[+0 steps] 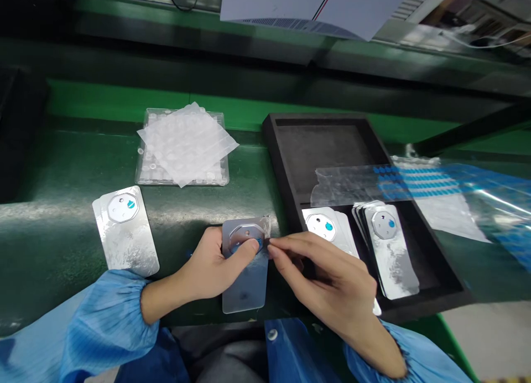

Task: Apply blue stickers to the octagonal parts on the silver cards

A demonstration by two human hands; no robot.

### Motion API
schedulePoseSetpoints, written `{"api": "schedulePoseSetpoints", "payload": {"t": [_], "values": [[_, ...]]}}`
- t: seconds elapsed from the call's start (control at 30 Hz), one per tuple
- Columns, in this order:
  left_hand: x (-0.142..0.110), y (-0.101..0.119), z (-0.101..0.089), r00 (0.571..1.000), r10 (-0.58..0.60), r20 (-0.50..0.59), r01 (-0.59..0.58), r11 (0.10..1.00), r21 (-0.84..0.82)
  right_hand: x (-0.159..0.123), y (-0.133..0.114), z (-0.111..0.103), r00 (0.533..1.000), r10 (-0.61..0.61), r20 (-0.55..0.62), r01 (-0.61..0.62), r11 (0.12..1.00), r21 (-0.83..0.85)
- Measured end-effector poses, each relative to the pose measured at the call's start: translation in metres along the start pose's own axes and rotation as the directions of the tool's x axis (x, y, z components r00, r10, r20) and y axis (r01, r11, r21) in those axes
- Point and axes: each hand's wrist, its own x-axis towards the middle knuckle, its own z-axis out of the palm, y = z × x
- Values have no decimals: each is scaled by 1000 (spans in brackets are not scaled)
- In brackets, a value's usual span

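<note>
My left hand (209, 269) grips a silver rectangular plate (244, 291), with the thumb pressed on the lower right of its octagonal camera-like window. Small round holes and a bit of blue show in that window beside the thumb. At the plate's right edge, my right hand (332, 278) is closed in a pinch, thumb and forefinger together. Whatever lies between those fingertips is too small to make out. A crinkled clear patch (265, 223) shows at the plate's upper right corner. Similar silver plates (128, 239) lie overlapped on the bench to the left, a blue sticker on the top one's window.
A clear box (224, 175) of small whitish pieces, topped by translucent sheets (191, 142), stands behind my hands. To the right, a black tray (286, 161) holds stacks of silver plates (394, 255). Clear film with blue dots (427, 182) lies across its rim.
</note>
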Motion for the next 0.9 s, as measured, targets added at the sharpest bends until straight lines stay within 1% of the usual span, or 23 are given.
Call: {"api": "schedulePoseSetpoints", "payload": {"t": [0.13,0.23,0.4,0.57,0.73,0.9], "values": [[0,2,0,1000,25,-1,-25,1000,6,-3,-2,0,982,190,22,-191,974,119],[0,3,0,999,44,3,-44,999,16,-3,-5,2,960,276,50,-281,938,203],[0,4,0,999,40,10,-40,998,39,-1,-9,6,942,330,58,-333,905,264],[-1,3,0,999,19,33,-20,998,53,-3,-8,9,917,396,46,-392,874,288],[-1,4,0,999,12,42,-15,998,58,-3,-8,11,909,414,46,-407,861,305],[-1,9,1,997,31,73,-32,999,5,0,-10,10,902,426,61,-424,853,306]]}}
